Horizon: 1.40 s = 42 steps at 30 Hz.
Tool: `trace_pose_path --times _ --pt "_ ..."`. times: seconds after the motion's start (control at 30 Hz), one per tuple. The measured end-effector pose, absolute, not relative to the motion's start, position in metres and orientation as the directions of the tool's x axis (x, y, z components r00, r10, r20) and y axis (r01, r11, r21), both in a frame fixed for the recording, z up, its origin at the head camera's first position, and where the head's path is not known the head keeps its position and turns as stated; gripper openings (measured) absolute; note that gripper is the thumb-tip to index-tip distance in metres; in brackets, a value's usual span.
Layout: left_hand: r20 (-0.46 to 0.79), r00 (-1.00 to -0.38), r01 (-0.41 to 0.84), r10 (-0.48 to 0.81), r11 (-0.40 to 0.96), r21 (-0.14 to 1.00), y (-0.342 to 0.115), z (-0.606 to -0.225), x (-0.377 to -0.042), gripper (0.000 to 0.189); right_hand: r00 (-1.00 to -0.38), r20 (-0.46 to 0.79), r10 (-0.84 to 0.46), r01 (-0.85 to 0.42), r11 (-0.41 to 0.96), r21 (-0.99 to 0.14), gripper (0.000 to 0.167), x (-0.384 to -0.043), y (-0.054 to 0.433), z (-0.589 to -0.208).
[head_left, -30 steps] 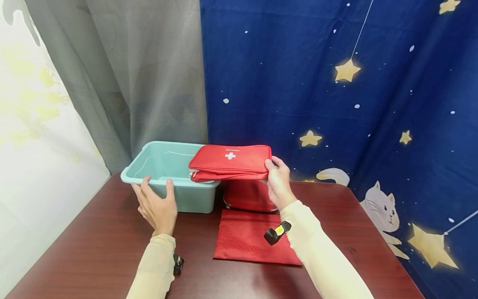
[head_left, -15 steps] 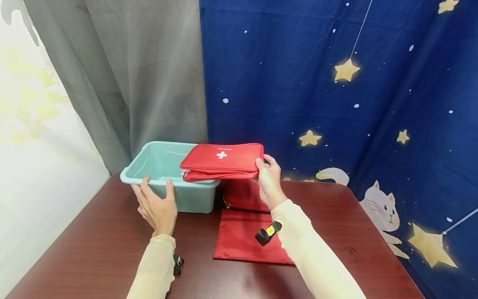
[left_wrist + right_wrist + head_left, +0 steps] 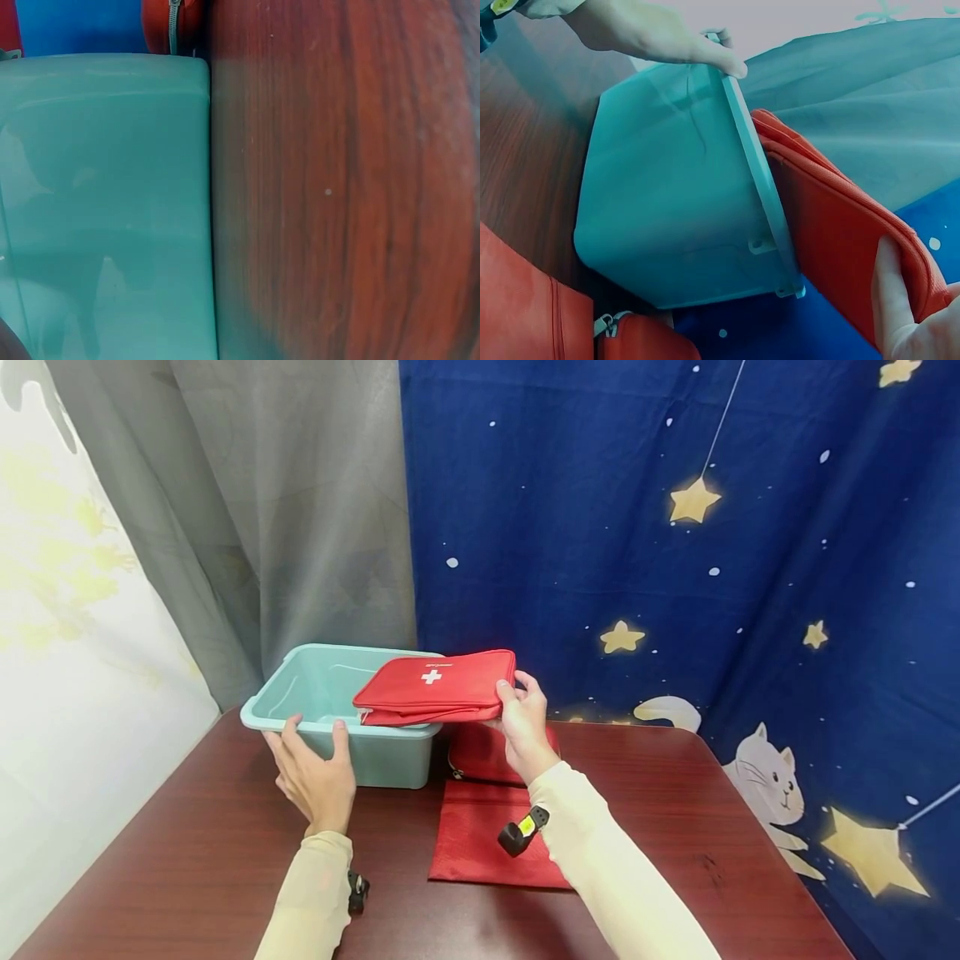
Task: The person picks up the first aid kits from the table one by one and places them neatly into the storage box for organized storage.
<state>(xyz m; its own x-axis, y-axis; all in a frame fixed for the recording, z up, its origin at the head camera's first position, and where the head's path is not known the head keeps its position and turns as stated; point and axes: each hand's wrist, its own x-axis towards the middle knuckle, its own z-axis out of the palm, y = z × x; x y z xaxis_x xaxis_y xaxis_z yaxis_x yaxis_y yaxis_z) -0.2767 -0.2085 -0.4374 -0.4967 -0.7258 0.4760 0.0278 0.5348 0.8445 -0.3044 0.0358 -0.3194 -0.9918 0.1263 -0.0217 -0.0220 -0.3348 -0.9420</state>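
My right hand (image 3: 525, 727) grips the right end of a red first-aid pouch (image 3: 427, 693) with a white cross, thumb on top. The pouch is nearly level, its left part over the opening of a teal plastic bin (image 3: 382, 756). In the right wrist view, its far end (image 3: 780, 139) passes behind the bin's rim (image 3: 754, 161). My left hand (image 3: 318, 777) holds the bin's front rim, thumb and a finger reaching its top edge. A second red zippered pouch (image 3: 487, 756) lies right of the bin, partly hidden by the held pouch and my right hand.
A flat red fabric piece (image 3: 487, 835) lies on the dark wood table (image 3: 405, 910) in front of the second pouch. Behind the table hang a grey curtain (image 3: 330, 510) and a blue starry curtain (image 3: 555, 527). The bin stands near the table's back left.
My right hand has moved left with the first-aid pouch, bringing it farther over the bin; its left end has dipped slightly. My left hand and the bin have stayed in place.
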Motion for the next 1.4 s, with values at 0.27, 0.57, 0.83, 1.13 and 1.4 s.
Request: trace_pose_path --times 0.27,0.57,0.83,1.13,1.4 --pt "0.471 -0.500 0.026 -0.727 0.531 0.847 -0.207 -0.437 -0.275 0.060 -0.995 -0.026 0.099 -0.009 -0.334 -0.942 0.049 -0.304 0.030 -0.319" --pt "0.468 -0.506 0.033 -0.724 0.526 0.850 -0.208 -0.438 -0.275 0.060 -0.997 -0.031 0.074 0.007 -0.306 -0.952 0.048 -0.305 0.018 -0.320" --pt "0.474 -0.505 0.037 -0.721 0.531 0.847 -0.209 -0.438 -0.278 0.060 -0.997 -0.027 0.070 0.006 -0.290 -0.957 0.049 -0.306 0.010 -0.320" --pt "0.482 -0.502 0.044 -0.718 0.535 0.844 -0.210 -0.440 -0.278 0.060 -0.999 -0.001 0.048 -0.012 -0.267 -0.964 0.051 -0.305 0.006 -0.323" --pt "0.472 -0.501 0.039 -0.725 0.526 0.849 -0.211 -0.442 -0.279 0.059 -1.000 0.015 0.012 -0.017 -0.239 -0.971 0.055 -0.305 0.006 -0.325"
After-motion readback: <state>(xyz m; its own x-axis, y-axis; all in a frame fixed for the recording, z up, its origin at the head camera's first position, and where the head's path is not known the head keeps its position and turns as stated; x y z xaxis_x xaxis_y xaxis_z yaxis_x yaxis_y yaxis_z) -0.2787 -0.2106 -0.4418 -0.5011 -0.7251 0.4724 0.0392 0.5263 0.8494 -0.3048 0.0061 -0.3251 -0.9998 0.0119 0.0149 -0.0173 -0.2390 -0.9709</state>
